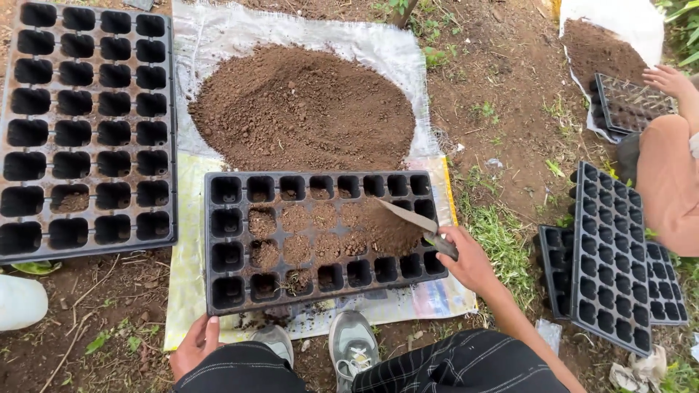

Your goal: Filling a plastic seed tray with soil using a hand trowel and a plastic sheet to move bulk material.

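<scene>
A black seedling tray [227, 287] lies in front of me on a plastic sheet, with brown soil in its middle cells and a small mound toward its right side. My right hand [470, 260] grips a metal trowel [408, 216] whose blade rests on that mound. My left hand [195, 343] sits low by my knee, near the sheet's front edge; its fingers are hidden. Beyond the tray is a big pile of soil [302, 109] on a white sheet [218, 33].
A larger, mostly empty black tray [87, 127] lies at the left. Stacked empty trays [611, 262] stand at the right. Another person's hand [666, 78] touches a tray by a second soil heap [597, 47]. My grey shoes [353, 346] are below; a white container [20, 302] is at far left.
</scene>
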